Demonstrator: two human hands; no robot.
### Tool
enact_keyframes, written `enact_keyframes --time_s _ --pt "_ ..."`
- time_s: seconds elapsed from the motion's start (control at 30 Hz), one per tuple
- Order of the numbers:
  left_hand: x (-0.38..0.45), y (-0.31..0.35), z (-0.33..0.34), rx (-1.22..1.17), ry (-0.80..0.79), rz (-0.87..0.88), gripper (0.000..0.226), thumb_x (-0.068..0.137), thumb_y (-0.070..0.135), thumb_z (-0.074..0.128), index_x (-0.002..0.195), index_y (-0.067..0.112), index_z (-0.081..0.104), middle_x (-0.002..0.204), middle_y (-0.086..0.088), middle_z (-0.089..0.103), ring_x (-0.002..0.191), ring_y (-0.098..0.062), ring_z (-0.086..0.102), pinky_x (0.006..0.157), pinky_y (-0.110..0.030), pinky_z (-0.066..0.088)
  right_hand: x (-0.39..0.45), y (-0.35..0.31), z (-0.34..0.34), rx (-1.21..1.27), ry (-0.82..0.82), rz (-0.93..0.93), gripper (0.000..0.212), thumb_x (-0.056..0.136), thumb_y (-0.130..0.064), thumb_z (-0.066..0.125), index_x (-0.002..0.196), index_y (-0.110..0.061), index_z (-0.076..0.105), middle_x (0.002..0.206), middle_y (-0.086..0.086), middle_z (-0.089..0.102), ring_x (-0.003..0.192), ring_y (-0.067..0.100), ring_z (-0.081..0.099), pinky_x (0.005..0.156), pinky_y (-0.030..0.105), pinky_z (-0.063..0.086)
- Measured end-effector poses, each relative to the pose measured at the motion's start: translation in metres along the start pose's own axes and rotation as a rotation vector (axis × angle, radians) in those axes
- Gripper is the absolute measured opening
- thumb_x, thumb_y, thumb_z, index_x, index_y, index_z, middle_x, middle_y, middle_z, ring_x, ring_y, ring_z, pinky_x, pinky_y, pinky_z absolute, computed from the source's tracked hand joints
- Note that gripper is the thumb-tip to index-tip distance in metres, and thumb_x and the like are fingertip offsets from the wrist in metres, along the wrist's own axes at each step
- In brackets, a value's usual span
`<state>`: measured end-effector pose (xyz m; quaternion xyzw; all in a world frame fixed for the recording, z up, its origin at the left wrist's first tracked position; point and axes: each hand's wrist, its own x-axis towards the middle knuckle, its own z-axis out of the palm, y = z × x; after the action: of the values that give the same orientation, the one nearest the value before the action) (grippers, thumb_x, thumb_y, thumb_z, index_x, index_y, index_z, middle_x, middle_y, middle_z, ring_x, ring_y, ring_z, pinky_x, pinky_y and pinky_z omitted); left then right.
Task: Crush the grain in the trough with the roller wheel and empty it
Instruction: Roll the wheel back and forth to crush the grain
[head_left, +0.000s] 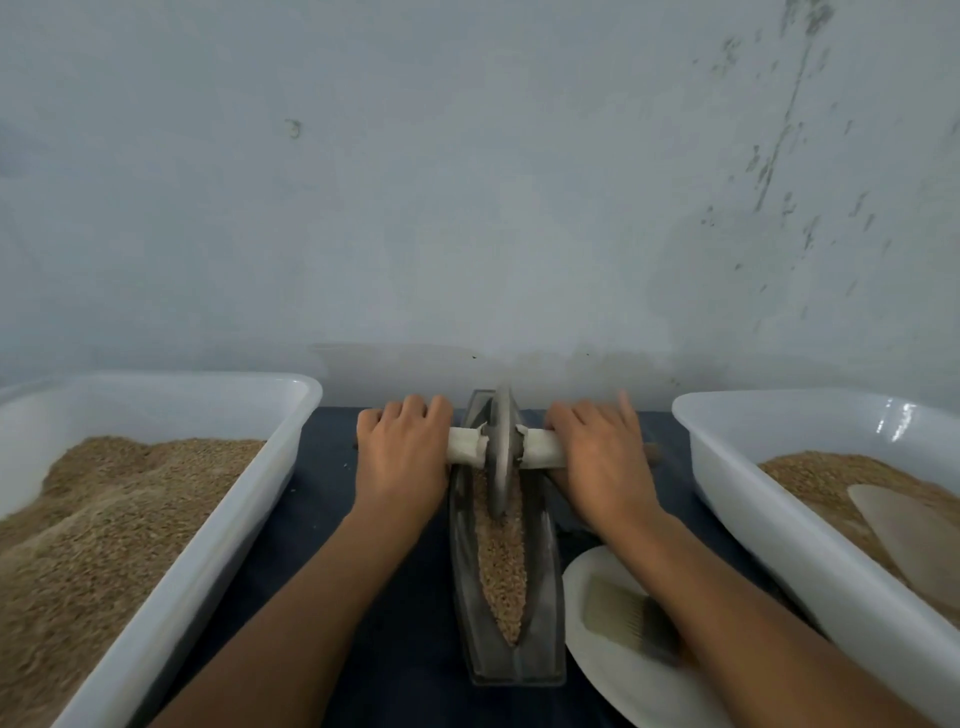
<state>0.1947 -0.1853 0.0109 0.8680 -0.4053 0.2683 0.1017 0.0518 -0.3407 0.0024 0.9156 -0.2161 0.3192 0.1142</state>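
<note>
Both of your hands hold the roller wheel's axle, one on each side of the disc: your left hand lies palm down over the left handle with the fingers curled over its far side, and your right hand covers the right handle the same way, one finger lifted a little. Nearest to you on the right, a white dustpan lies on the dark blue table with a small pale brush resting in it, partly under your right forearm. Just left of it the narrow metal trough runs from near to far between your arms, pointed at its near end. Brown grain fills its groove. The roller wheel stands upright on edge in the far part of the trough, its rim down in the grain. On the left a white plastic tub holds a deep heap of grain. On the right a second white tub holds more grain with a pale flat scoop lying on it. Beyond everything rises a pale, scuffed wall.
</note>
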Motion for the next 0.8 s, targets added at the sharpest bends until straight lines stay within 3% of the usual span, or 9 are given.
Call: enact_keyframes --time_s 0.07,0.13,0.2,0.4,0.57,0.67,0.8 --pt "0.001 -0.003 0.002 -0.025 -0.006 0.003 0.027 0.084 0.030 0.063 0.103 0.029 0.044 0.103 0.006 0.053 0.096 -0.018 0.052 0.088 -0.035 0.036 -0.001 -0.004 0.001 -0.054 -0.036 0.025 0.019 0.086 -0.033 0.068 0.101 -0.027 0.059 0.095 -0.006 0.062 0.096 0.021 0.056 0.109 0.055 0.030" --pt "0.000 -0.005 0.000 -0.028 -0.029 -0.003 0.026 0.084 0.030 0.063 0.103 0.029 0.044 0.103 0.006 0.054 0.095 -0.018 0.052 0.088 -0.035 0.037 0.002 -0.007 -0.003 -0.055 -0.121 0.034 0.019 0.088 -0.033 0.064 0.104 -0.029 0.055 0.100 -0.006 0.063 0.098 0.023 0.057 0.091 0.045 0.038" --pt "-0.001 -0.003 -0.004 -0.003 -0.073 -0.019 0.027 0.083 0.027 0.063 0.102 0.028 0.045 0.102 0.006 0.056 0.095 -0.018 0.053 0.086 -0.036 0.037 0.006 -0.007 -0.010 -0.049 -0.201 0.010 0.021 0.088 -0.034 0.062 0.105 -0.028 0.050 0.101 -0.004 0.063 0.095 0.025 0.058 0.072 0.038 0.032" --pt "-0.004 -0.001 -0.022 0.064 -0.360 -0.079 0.022 0.083 0.025 0.064 0.103 0.022 0.056 0.084 0.004 0.052 0.081 -0.019 0.051 0.080 -0.037 0.035 0.011 -0.001 -0.045 0.054 -0.587 -0.027 0.026 0.081 -0.035 0.066 0.097 -0.031 0.047 0.091 -0.002 0.062 0.076 0.021 0.057 0.057 0.033 0.037" --pt "-0.009 0.001 -0.043 0.047 -0.559 -0.061 0.027 0.081 0.026 0.069 0.102 0.021 0.054 0.076 0.005 0.044 0.084 -0.019 0.050 0.085 -0.039 0.039 0.013 -0.006 -0.070 0.039 -0.862 -0.013 0.031 0.076 -0.039 0.076 0.102 -0.028 0.064 0.082 -0.006 0.063 0.068 0.011 0.062 0.051 0.025 0.041" --pt "-0.012 0.003 -0.055 0.055 -0.679 -0.053 0.028 0.079 0.024 0.070 0.090 0.021 0.045 0.077 0.003 0.046 0.081 -0.019 0.051 0.082 -0.037 0.043 0.011 -0.010 -0.084 0.020 -0.962 -0.038 0.019 0.077 -0.038 0.076 0.088 -0.026 0.065 0.074 -0.006 0.067 0.062 0.008 0.064 0.051 0.024 0.044" --pt "-0.013 0.002 -0.061 0.079 -0.770 -0.003 0.028 0.074 0.024 0.073 0.088 0.019 0.050 0.076 0.001 0.051 0.077 -0.019 0.056 0.086 -0.041 0.054 0.010 -0.012 -0.098 0.052 -1.090 -0.061 0.013 0.080 -0.034 0.072 0.087 -0.023 0.073 0.069 -0.009 0.073 0.046 -0.003 0.058 0.049 0.018 0.042"
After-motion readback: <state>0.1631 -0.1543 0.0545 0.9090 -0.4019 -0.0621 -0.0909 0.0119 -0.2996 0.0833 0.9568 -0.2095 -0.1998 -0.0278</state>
